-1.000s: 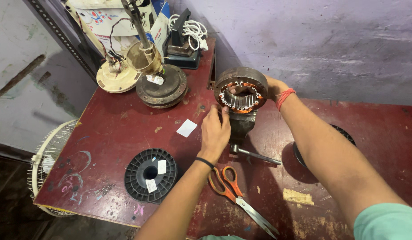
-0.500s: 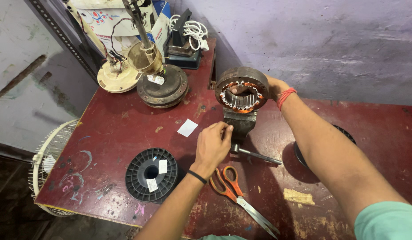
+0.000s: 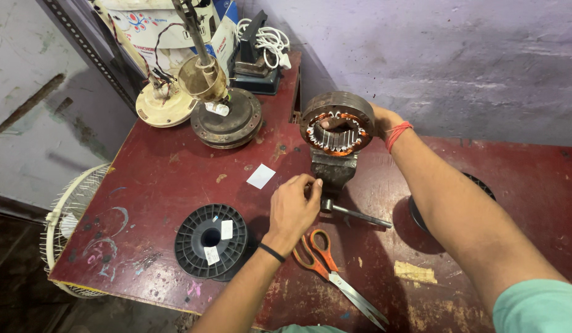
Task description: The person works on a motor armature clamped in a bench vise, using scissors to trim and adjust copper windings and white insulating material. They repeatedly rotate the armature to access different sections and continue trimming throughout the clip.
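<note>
A round motor stator (image 3: 337, 121) with copper windings sits in the jaws of a small bench vise (image 3: 333, 170) on a dark red table (image 3: 162, 185). My right hand (image 3: 385, 120) grips the stator's far right rim, holding it upright. My left hand (image 3: 293, 206) is lower, fingers pinched on the near end of the vise's metal handle bar (image 3: 354, 214), which lies across the table toward the right.
Orange-handled scissors (image 3: 335, 274) lie just in front of my left hand. A black empty wire spool (image 3: 211, 240) is at the front left, a white paper slip (image 3: 261, 176) behind it. Fan motor parts (image 3: 227, 117) and a white cable (image 3: 267, 40) stand at the back.
My left hand came down from the stator's left side to the vise handle. The right hand and stator stayed in place.
</note>
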